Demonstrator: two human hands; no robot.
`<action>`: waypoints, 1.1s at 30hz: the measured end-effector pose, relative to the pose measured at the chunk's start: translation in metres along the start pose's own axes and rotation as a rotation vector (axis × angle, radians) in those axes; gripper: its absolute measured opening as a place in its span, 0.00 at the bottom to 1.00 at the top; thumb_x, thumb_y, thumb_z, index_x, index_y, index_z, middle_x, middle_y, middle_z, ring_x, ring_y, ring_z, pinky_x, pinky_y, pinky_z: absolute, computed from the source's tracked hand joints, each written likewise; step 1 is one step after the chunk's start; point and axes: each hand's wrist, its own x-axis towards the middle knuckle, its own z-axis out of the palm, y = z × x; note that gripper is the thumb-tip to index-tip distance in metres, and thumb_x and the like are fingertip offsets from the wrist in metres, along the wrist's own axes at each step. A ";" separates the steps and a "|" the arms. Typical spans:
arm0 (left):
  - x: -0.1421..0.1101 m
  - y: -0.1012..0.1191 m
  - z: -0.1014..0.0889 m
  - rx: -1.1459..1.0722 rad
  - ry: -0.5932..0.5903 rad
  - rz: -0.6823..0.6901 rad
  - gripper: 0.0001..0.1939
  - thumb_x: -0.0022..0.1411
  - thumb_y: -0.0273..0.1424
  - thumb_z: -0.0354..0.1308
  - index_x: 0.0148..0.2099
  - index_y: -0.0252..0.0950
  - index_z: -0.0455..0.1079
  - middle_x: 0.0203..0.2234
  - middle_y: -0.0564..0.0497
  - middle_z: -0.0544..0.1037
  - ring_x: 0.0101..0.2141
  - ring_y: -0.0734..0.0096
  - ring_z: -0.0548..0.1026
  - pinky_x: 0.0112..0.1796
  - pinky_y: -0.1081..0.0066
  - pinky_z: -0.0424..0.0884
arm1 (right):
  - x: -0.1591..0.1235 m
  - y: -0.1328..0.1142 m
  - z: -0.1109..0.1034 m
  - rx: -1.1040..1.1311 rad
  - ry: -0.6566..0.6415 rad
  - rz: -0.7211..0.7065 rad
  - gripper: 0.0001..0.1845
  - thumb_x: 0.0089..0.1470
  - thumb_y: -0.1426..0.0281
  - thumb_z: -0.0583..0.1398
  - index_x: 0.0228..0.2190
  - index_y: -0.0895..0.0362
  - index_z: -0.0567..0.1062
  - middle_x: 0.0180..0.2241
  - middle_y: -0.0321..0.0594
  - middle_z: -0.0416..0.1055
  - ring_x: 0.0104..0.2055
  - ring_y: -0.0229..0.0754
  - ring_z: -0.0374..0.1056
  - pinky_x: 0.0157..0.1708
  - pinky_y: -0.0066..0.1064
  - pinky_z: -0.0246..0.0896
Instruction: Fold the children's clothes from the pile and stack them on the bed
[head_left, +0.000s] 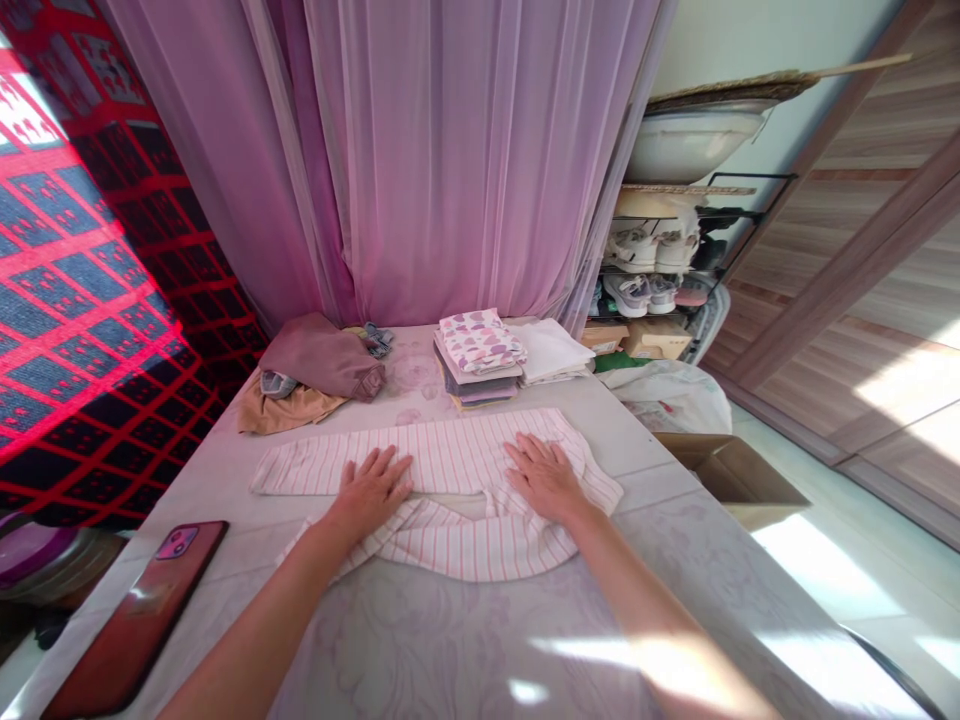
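A pair of white trousers with pink stripes (442, 450) lies spread across the table, its waist end to the right and the two legs running left. My left hand (373, 490) rests flat on the lower edge of the far leg, fingers spread. Further right, my right hand (546, 478) presses flat on the fabric near the waist end, fingers apart. The near leg (480, 548) lies bunched and curved below, partly hidden by my left forearm. Neither hand grips the cloth.
Behind the trousers stands a stack of folded clothes (480, 350), beside folded white cloth (555, 352). Crumpled brown garments (319, 360) lie at the back left. A red-cased phone (142, 610) is at the left edge. An open cardboard box (727, 470) stands right of the table.
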 end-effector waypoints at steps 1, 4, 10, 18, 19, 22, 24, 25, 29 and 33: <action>0.002 -0.003 0.002 0.008 -0.003 -0.015 0.27 0.70 0.44 0.40 0.68 0.48 0.54 0.69 0.49 0.49 0.68 0.49 0.46 0.61 0.38 0.45 | -0.002 0.000 0.001 0.008 -0.001 -0.001 0.27 0.64 0.61 0.46 0.61 0.50 0.64 0.66 0.43 0.54 0.68 0.49 0.48 0.63 0.52 0.41; 0.003 -0.008 0.007 0.009 0.024 -0.016 0.27 0.69 0.43 0.43 0.69 0.50 0.53 0.70 0.50 0.48 0.68 0.49 0.45 0.61 0.38 0.45 | -0.007 0.010 -0.002 0.075 0.123 0.010 0.24 0.63 0.65 0.46 0.56 0.51 0.70 0.62 0.43 0.62 0.64 0.45 0.55 0.62 0.43 0.48; -0.015 0.019 -0.001 -0.087 0.161 0.081 0.24 0.66 0.44 0.48 0.61 0.45 0.66 0.65 0.44 0.61 0.65 0.49 0.55 0.61 0.40 0.49 | -0.047 0.043 -0.014 0.048 0.298 0.599 0.24 0.62 0.61 0.48 0.53 0.58 0.72 0.55 0.50 0.69 0.55 0.54 0.64 0.51 0.44 0.59; -0.047 0.120 0.015 -0.214 0.044 0.461 0.25 0.60 0.43 0.59 0.58 0.41 0.67 0.63 0.44 0.64 0.64 0.53 0.57 0.64 0.46 0.44 | -0.066 0.055 -0.022 0.110 0.130 0.752 0.21 0.59 0.58 0.52 0.46 0.58 0.73 0.47 0.51 0.73 0.50 0.53 0.68 0.47 0.42 0.61; -0.047 0.126 0.014 -0.228 0.050 0.431 0.18 0.64 0.38 0.55 0.54 0.40 0.69 0.59 0.44 0.69 0.62 0.56 0.62 0.63 0.48 0.48 | -0.066 0.058 -0.025 0.143 0.124 0.765 0.21 0.59 0.59 0.52 0.48 0.57 0.72 0.45 0.50 0.74 0.47 0.52 0.69 0.45 0.41 0.61; -0.049 0.137 0.005 -0.253 0.036 0.374 0.13 0.68 0.31 0.46 0.46 0.37 0.70 0.42 0.45 0.79 0.47 0.61 0.75 0.52 0.58 0.65 | -0.068 0.070 -0.033 0.218 0.123 0.826 0.24 0.58 0.60 0.52 0.53 0.55 0.67 0.42 0.46 0.75 0.42 0.49 0.72 0.41 0.38 0.62; -0.051 0.140 0.000 -0.262 0.023 0.367 0.13 0.68 0.33 0.45 0.45 0.37 0.70 0.36 0.45 0.79 0.41 0.61 0.75 0.44 0.62 0.69 | -0.073 0.078 -0.037 0.234 0.110 0.864 0.25 0.55 0.62 0.54 0.54 0.54 0.66 0.44 0.45 0.75 0.42 0.49 0.72 0.40 0.38 0.62; -0.051 0.141 -0.002 -0.268 0.019 0.370 0.12 0.68 0.34 0.46 0.44 0.37 0.69 0.36 0.46 0.78 0.40 0.61 0.75 0.42 0.64 0.69 | -0.076 0.081 -0.037 0.242 0.089 0.878 0.26 0.54 0.62 0.54 0.55 0.53 0.67 0.45 0.46 0.74 0.42 0.49 0.72 0.40 0.38 0.62; -0.048 0.138 -0.004 -0.309 -0.005 0.408 0.10 0.65 0.36 0.52 0.40 0.38 0.71 0.33 0.49 0.79 0.38 0.62 0.75 0.41 0.65 0.67 | -0.084 0.081 -0.038 0.235 0.153 0.779 0.25 0.51 0.65 0.56 0.52 0.53 0.71 0.48 0.46 0.72 0.44 0.49 0.71 0.40 0.38 0.62; -0.031 0.128 -0.010 -0.357 0.026 0.399 0.14 0.66 0.38 0.49 0.38 0.39 0.74 0.31 0.51 0.80 0.37 0.65 0.75 0.41 0.66 0.68 | -0.070 0.070 -0.044 0.197 0.459 0.527 0.18 0.54 0.67 0.52 0.42 0.53 0.78 0.46 0.43 0.74 0.43 0.46 0.70 0.42 0.36 0.62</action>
